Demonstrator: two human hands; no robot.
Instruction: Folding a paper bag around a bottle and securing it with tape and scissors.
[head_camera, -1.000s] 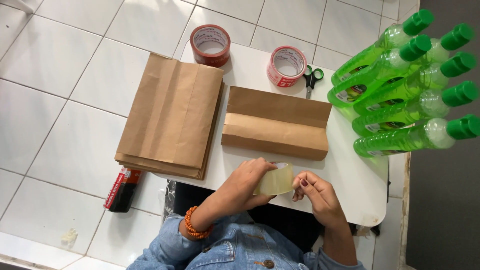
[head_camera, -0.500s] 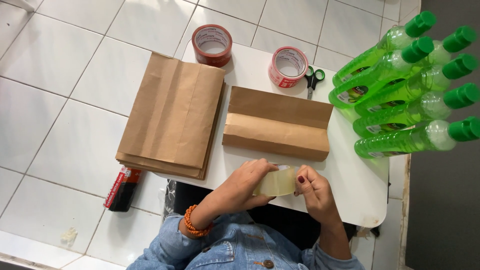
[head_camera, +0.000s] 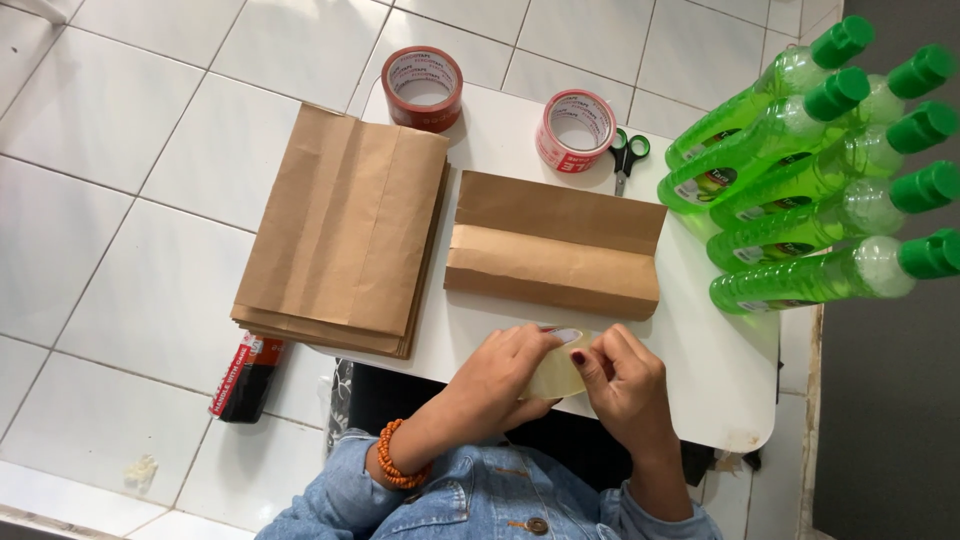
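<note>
Head view: looking straight down at my small white table and my two hands.
Left hand: my left hand is curled around a clear roll of tape, fingers bent over its top and side. An orange bead bracelet sits on that wrist.
Right hand: my right hand is touching the same roll from the other side. My thumb and finger are pinched close together at its edge.
Where the roll is: just above the near edge of the table, between my hands, right in front of the folded brown paper bag.
Bag pile: a stack of flat brown paper bags lies on the left side and hangs a bit over the table edge.
Far side: two red and white tape rolls stand there, and green-handled scissors lie just beside one of them.
Right side: five green bottles with green caps lie next to each other.
Floor: a black and red thing lies on the white tiles by the table; I cannot tell what it is.
</note>
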